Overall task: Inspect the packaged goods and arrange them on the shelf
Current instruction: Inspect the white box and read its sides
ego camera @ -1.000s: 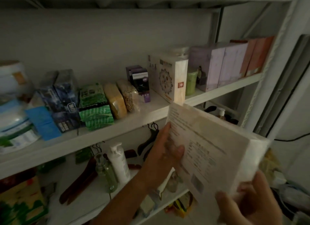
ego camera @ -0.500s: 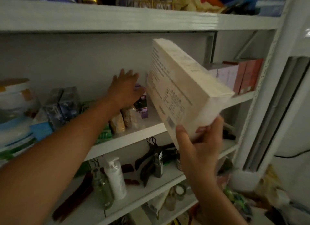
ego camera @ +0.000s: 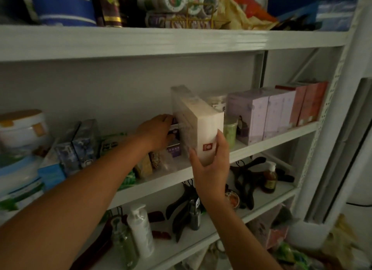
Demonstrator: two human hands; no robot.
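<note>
A cream box [ego camera: 198,122] wrapped in clear film, with a small red square mark on its end, stands on edge on the middle shelf [ego camera: 261,147]. My right hand [ego camera: 209,165] grips its near end from below, thumb on the left side and fingers on the right. My left hand [ego camera: 158,132] reaches past the box's left side and holds a small dark purple box [ego camera: 174,133], mostly hidden behind my fingers. Lilac boxes [ego camera: 259,114] and red-pink boxes [ego camera: 308,102] line the shelf to the right.
Left of my arm on the middle shelf lie dark blue packs [ego camera: 80,145], green packets [ego camera: 112,143], a white tub [ego camera: 22,131]. A green jar [ego camera: 229,131] stands behind the cream box. The lower shelf holds a white pump bottle [ego camera: 140,229], black hangers [ego camera: 245,179], a brown bottle [ego camera: 269,179].
The cream box came down from its tilted, raised position and now stands on the middle shelf. My left hand moved right, to the small purple box. The camera view tilted upward.
</note>
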